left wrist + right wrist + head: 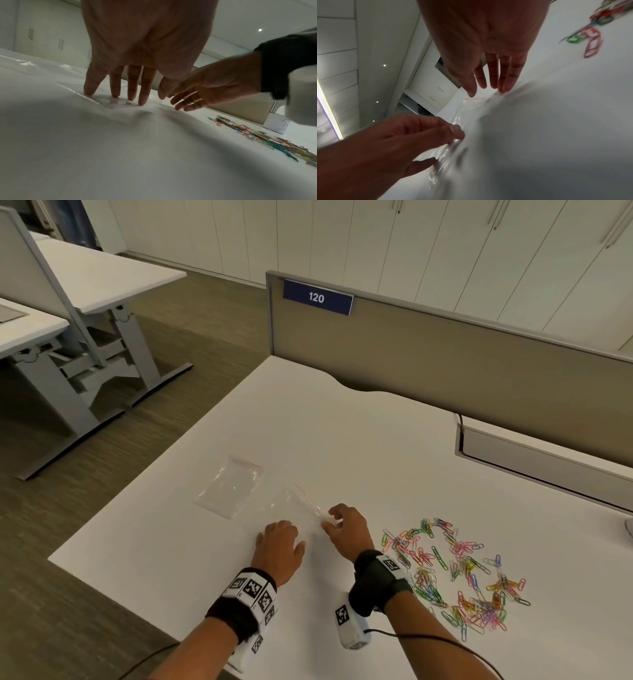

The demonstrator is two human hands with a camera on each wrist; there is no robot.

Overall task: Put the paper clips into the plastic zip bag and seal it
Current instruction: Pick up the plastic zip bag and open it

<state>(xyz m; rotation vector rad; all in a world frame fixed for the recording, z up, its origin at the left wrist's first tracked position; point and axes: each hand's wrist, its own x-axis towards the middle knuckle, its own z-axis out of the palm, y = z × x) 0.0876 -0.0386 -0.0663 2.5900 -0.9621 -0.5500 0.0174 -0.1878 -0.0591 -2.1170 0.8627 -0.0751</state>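
A clear zip bag [291, 505] with a red zip line lies flat on the white desk [342, 440]. My left hand [279, 542] presses the bag's near end [116, 104] down with straight fingers [115, 89]. My right hand [339, 522] is at the bag's right-hand zip edge [474, 99]. Its fingers [505, 81] are straight and touch the desk beside that edge, with nothing held. A loose heap of coloured paper clips [455, 573] lies on the desk to the right of the right hand, also seen in the left wrist view [267, 139].
A second clear zip bag [229, 487] lies further left and back. A beige partition [445, 364] with a blue "120" sign [317, 298] bounds the desk's far side. A grey cable flap [541, 453] sits at the right. The desk's left edge [154, 460] drops to the floor.
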